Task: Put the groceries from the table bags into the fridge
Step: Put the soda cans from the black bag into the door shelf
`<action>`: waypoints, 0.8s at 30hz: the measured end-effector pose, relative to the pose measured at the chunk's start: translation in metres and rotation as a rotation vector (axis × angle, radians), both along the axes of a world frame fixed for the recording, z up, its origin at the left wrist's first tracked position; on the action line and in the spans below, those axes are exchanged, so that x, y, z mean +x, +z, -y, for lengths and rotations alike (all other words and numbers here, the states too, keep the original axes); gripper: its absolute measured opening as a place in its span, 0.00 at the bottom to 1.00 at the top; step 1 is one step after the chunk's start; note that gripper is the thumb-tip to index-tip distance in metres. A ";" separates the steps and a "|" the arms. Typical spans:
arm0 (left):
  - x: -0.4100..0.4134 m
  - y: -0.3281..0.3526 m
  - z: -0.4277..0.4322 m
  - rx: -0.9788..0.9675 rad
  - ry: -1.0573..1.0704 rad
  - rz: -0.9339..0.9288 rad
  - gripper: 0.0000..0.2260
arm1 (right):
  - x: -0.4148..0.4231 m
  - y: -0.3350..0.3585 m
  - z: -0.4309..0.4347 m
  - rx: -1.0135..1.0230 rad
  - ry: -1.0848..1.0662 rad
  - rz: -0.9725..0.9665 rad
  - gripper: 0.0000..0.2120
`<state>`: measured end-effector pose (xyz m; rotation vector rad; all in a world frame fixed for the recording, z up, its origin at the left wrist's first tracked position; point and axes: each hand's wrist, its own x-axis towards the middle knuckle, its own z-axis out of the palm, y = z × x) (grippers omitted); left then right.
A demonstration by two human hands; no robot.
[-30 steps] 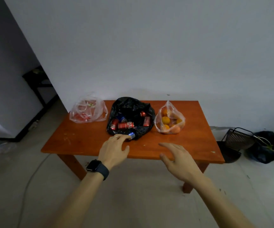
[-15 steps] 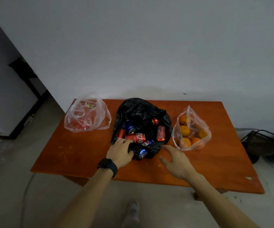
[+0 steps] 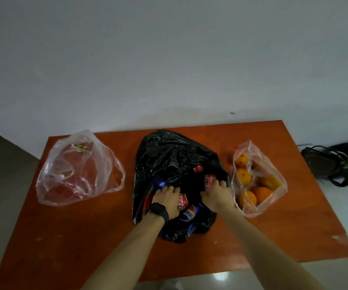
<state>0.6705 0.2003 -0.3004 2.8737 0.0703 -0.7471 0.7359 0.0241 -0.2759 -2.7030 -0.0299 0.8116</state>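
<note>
A black plastic bag (image 3: 169, 155) lies open in the middle of the orange table (image 3: 75, 237), with several red and blue soda cans inside. My left hand (image 3: 165, 200), with a dark watch on the wrist, reaches into the bag with its fingers curled down among the cans, next to a red can (image 3: 182, 201) and a blue can (image 3: 189, 213). What its fingers hold is hidden. My right hand (image 3: 217, 195) is at the bag's right side, fingers wrapped around another red can (image 3: 208, 181).
A clear bag (image 3: 79, 170) with red fruit sits left of the black bag. A clear bag of oranges (image 3: 258, 181) sits right of it, close to my right hand. A dark basket and bag (image 3: 323, 162) lie on the floor at the right. A wall stands behind the table.
I have come closer to the table. Both hands moved forward from the table's front into the black bag, and the right hand closed around a red can.
</note>
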 end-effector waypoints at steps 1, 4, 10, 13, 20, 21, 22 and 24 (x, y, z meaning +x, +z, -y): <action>0.004 -0.006 0.000 0.023 -0.034 -0.013 0.35 | 0.004 -0.004 -0.005 -0.039 -0.023 -0.001 0.34; 0.010 -0.019 -0.002 0.077 -0.100 -0.018 0.35 | 0.012 -0.011 -0.015 -0.170 -0.068 -0.004 0.44; 0.016 -0.030 -0.004 0.128 -0.156 -0.010 0.32 | 0.016 -0.031 -0.007 -0.382 -0.036 -0.076 0.43; 0.018 -0.027 -0.004 0.125 -0.172 -0.013 0.32 | 0.017 -0.028 -0.002 -0.400 0.021 -0.084 0.34; 0.021 0.008 -0.010 -0.093 -0.069 0.051 0.30 | -0.003 0.015 0.023 -0.097 -0.032 -0.003 0.35; 0.022 0.017 -0.009 -0.131 -0.064 0.066 0.30 | -0.010 0.022 0.031 -0.049 -0.041 0.023 0.35; 0.022 0.027 -0.007 -0.167 -0.063 0.079 0.31 | -0.019 0.028 0.039 0.008 -0.059 0.056 0.37; 0.023 0.048 0.000 -0.247 -0.060 0.125 0.32 | -0.038 0.040 0.058 0.142 -0.123 0.137 0.42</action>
